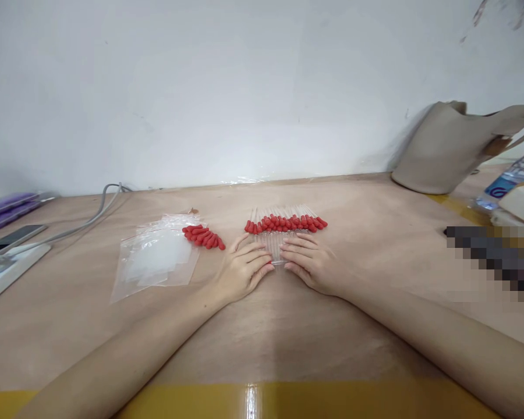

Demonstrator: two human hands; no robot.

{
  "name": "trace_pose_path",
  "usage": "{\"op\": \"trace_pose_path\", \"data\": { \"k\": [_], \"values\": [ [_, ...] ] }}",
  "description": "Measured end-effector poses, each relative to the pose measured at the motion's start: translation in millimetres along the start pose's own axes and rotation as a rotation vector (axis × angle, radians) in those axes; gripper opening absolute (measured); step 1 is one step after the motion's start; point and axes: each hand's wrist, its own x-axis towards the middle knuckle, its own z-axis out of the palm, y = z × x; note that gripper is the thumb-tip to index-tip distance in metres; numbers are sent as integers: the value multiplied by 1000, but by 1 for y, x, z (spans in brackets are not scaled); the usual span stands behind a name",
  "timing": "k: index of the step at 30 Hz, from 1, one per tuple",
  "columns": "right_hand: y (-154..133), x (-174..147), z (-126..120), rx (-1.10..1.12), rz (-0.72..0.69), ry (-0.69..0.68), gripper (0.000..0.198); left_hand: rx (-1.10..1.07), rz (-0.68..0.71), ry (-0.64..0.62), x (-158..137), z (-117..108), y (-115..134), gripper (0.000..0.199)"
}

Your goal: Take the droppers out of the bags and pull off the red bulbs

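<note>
1. While both forearms reach in from the near edge of the brown-covered table (279, 326), the left hand (244, 266) and right hand (310, 262) face each other at its middle, their fingertips apart.
2. Clear, slender, parallel tubes (275, 245) lie between the two hands, partly covered by the fingers.
3. On the left hand, the fingers are extended and slightly parted; a small red tip (269, 263) shows beside the thumb and forefinger, though whether they pinch it cannot be told.
4. On the right hand, the fingers point inward, slightly spread, at the tubes' other side; whether they grip anything cannot be told.
5. Just beyond the tubes stretches a row of thin pale sticks with red rounded ends (286, 222), the red ends nearer the person.
6. To the left of the left hand sits a small heap of red, elongated pieces (204, 237), at the edge of overlapping clear plastic bags (157, 262).
7. Farther right, a beige bag (436, 148) stands against the white wall (262, 87).
</note>
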Motion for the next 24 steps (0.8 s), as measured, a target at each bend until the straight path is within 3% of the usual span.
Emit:
{"op": "trace_pose_path", "data": {
  "k": [7,13,24],
  "values": [
    [0,-3,7,49,-35,47,22,39,55,9,3,-1,3,21],
    [-3,-3,4,87,-98,19,17,58,135,-41,6,-7,6,15],
    [-5,-3,-7,34,-182,19,14,35,137,-80,2,-10,3,13]
  ]
}}
